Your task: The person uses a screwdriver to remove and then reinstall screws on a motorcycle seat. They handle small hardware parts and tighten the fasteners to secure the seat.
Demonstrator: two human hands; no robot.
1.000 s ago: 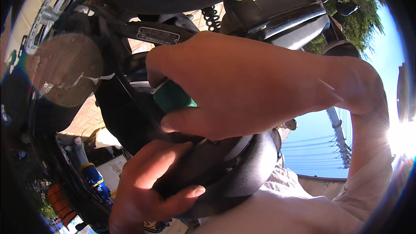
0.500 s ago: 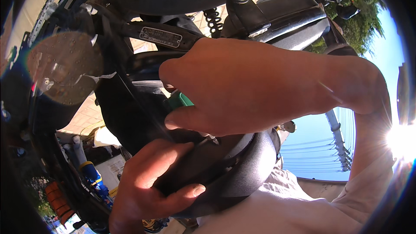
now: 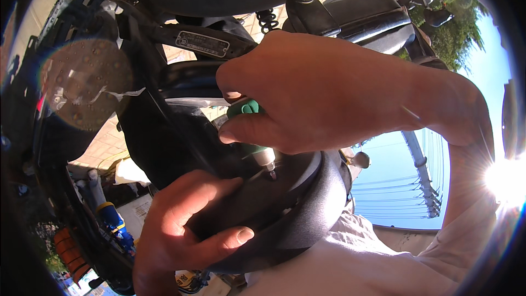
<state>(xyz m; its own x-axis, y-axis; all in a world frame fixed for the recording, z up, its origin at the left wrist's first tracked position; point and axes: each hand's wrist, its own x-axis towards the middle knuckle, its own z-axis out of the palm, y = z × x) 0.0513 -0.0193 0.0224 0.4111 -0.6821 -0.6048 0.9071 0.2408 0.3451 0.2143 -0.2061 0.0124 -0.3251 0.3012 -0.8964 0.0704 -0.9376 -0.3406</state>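
Observation:
My right hand is closed round a green-handled screwdriver. Its pale collar shows below my fingers, and the tip points down at a black plastic cover, at or close to the surface; I cannot tell if it touches a screw. My left hand grips the cover's left side, thumb spread along the near face and fingers laid over the top. The palm hides part of that edge. Above both hands runs a black frame tube carrying a silver data plate.
A coil spring shock absorber and more motorbike parts stand beyond my right hand. At the left are a transparent round-looking patch of glare, a blue and yellow container and an orange item. Bright sun flares at the right.
My right hand has shifted slightly right and up, and more of the screwdriver's green handle and its pale collar now shows. My left hand keeps its hold, moving slightly left.

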